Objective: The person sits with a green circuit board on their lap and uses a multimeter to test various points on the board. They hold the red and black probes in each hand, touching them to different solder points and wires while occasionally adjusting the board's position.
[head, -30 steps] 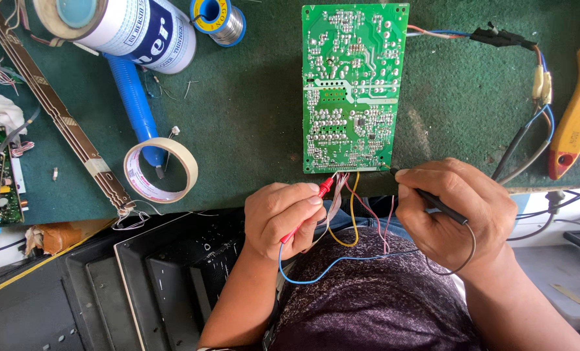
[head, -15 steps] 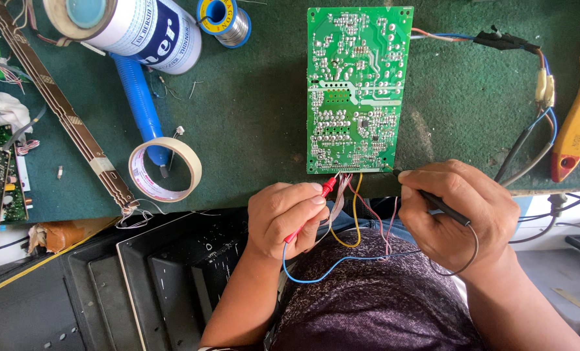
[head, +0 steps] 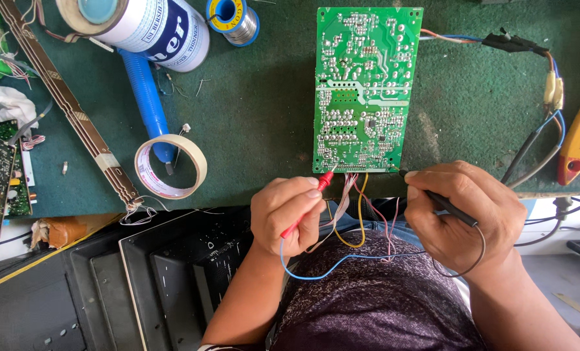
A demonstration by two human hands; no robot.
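Red probe (head: 306, 207) pinched in my left hand (head: 287, 211), black probe (head: 443, 205) in my right hand (head: 462, 218), both tips at the green circuit board's (head: 367, 84) bottom edge (solder side up). One slip probably bridges neighbouring joints.

one head camera looks steeply down, close over the workbench (head: 264, 110).

Bright even daylight, soft short shadows under tape roll (head: 170, 166) at 9 o'clock, mild glare on circuit board (head: 366, 88) solder at 12, sharp centre, slight wide-angle stretch at corners, dim at 7 o'clock
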